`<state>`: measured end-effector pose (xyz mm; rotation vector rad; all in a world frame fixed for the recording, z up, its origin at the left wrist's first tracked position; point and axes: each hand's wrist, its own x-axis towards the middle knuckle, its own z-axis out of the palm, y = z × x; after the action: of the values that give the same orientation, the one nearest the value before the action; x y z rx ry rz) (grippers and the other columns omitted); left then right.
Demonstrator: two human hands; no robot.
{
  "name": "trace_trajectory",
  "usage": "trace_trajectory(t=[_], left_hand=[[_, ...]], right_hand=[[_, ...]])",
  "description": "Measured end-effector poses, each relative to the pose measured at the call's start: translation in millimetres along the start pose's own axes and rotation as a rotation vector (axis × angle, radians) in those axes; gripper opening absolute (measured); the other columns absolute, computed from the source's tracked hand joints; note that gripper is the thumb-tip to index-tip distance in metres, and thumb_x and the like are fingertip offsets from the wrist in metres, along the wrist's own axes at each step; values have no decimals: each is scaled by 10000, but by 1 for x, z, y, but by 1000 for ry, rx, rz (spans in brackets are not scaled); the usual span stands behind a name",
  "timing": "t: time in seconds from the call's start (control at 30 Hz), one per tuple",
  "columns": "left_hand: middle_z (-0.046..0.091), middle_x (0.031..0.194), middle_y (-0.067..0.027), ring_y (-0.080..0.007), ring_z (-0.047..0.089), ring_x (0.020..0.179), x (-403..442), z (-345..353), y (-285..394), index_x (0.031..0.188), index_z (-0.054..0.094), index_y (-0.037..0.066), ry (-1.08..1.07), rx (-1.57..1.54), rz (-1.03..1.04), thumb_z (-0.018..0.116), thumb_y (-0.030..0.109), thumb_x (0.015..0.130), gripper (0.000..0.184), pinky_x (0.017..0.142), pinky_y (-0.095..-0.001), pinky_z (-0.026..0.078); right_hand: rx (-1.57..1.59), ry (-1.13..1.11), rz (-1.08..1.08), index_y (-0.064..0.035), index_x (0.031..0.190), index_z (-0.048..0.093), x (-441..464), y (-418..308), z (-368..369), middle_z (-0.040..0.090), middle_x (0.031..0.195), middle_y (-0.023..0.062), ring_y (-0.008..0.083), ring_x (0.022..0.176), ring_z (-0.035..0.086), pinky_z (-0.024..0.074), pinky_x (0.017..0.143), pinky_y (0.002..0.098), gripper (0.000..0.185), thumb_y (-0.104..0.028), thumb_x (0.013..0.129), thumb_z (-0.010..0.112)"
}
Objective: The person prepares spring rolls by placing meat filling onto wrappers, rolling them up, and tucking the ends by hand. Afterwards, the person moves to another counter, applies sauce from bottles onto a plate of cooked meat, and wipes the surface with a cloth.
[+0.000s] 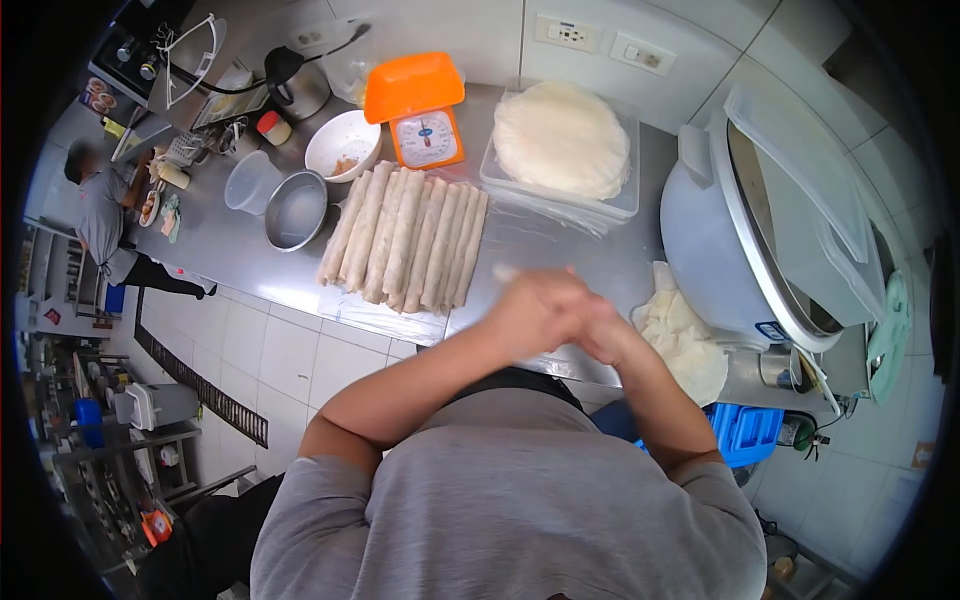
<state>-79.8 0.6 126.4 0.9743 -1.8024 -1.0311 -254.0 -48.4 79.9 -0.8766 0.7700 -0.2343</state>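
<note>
Above the steel counter's front edge, my left hand (541,308) and my right hand (598,332) meet and overlap. Motion blur smears both, and most fingers are hidden, so I cannot make out their grip or anything between them. To their left lies a stack of long, pale, rolled wrappers (405,235) on plastic film (385,312). Beyond the hands, round thin wrapper sheets (562,140) are piled in a clear plastic container (628,195). A crumpled cream cloth (685,345) hangs over the counter edge near my right forearm.
An orange kitchen scale (428,138), white bowl (343,145), metal bowl (296,210) and clear tub (253,183) stand at the back left. A large lidded pot (705,235) occupies the right. At far left, another person (105,215) stands by the counter.
</note>
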Motion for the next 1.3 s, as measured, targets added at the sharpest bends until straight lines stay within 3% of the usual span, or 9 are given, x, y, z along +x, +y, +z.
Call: trace_trajectory(t=[0.13, 0.23, 0.33, 0.4, 0.53, 0.93, 1.03, 1.13, 1.3], left_hand=[[604, 1089, -98, -142, 526, 1055, 1, 18, 16, 1091, 621, 33, 185, 49, 317, 755, 281, 806, 401, 780, -332, 467], [547, 1119, -135, -188, 490, 1105, 18, 4, 14, 1156, 585, 31, 589, -338, 14, 743, 218, 818, 417, 817, -331, 455], [598, 947, -98, -161, 553, 924, 30, -14, 18, 1060, 597, 6, 479, -847, -358, 720, 176, 833, 309, 756, -290, 453], [626, 853, -72, -141, 563, 773, 28, -17, 7, 999, 594, 16, 399, -843, -371, 694, 160, 848, 231, 699, -273, 440], [602, 655, -20, -72, 544, 604, 20, -4, 11, 805, 642, 30, 462, -415, -292, 677, 111, 841, 96, 552, -273, 441], [537, 650, 33, -33, 464, 645, 12, 4, 15, 753, 583, 23, 366, -100, -278, 655, 127, 856, 164, 528, -250, 394], [532, 589, -44, -62, 466, 572, 10, 9, 2, 726, 591, 3, 329, -151, -258, 680, 115, 809, 165, 502, -281, 398], [498, 557, 30, -29, 452, 533, 7, 1, 12, 653, 530, 61, 175, -252, -316, 660, 84, 845, 233, 465, -233, 351], [486, 529, 33, -35, 459, 492, 9, -4, 15, 623, 507, 79, 44, -289, -329, 684, 79, 830, 273, 435, -226, 331]], right_hand=[[315, -105, -139, -22, 1162, 574, 6, -14, 10, 630, 1007, 111, 189, 856, 622, 495, 768, 325, 552, -527, 963, 474], [129, -109, -277, -41, 1145, 568, -8, -20, 9, 625, 1008, 109, 208, 899, 615, 481, 800, 344, 427, -426, 966, 530], [-243, 130, -503, -52, 1139, 567, -15, -20, 27, 607, 1061, 133, 237, 991, 595, 464, 853, 352, 355, -346, 942, 588], [-683, 576, -1050, -56, 1125, 577, -16, -15, 35, 590, 1106, 150, 256, 1040, 578, 454, 883, 346, 353, -331, 910, 627], [-1157, 698, -1283, -130, 1177, 632, -39, -33, 47, 509, 1272, 155, 334, 1186, 467, 333, 1013, 468, 508, -487, 817, 667], [-1334, 681, -1314, -135, 1037, 668, -33, -55, 49, 547, 1211, 110, 344, 1187, 444, 316, 991, 496, 581, -634, 740, 642], [-1436, 461, -1226, -75, 974, 675, -30, -63, 43, 551, 1183, 166, 368, 1154, 477, 314, 1002, 502, 651, -689, 818, 522], [-621, 291, -1184, -64, 955, 683, -28, -61, 34, 557, 1178, 171, 350, 1177, 465, 309, 1024, 502, 709, -713, 862, 416], [-627, 77, -1202, -49, 860, 697, -16, -61, 22, 568, 1165, 178, 332, 1181, 458, 314, 1034, 496, 751, -713, 892, 347]])
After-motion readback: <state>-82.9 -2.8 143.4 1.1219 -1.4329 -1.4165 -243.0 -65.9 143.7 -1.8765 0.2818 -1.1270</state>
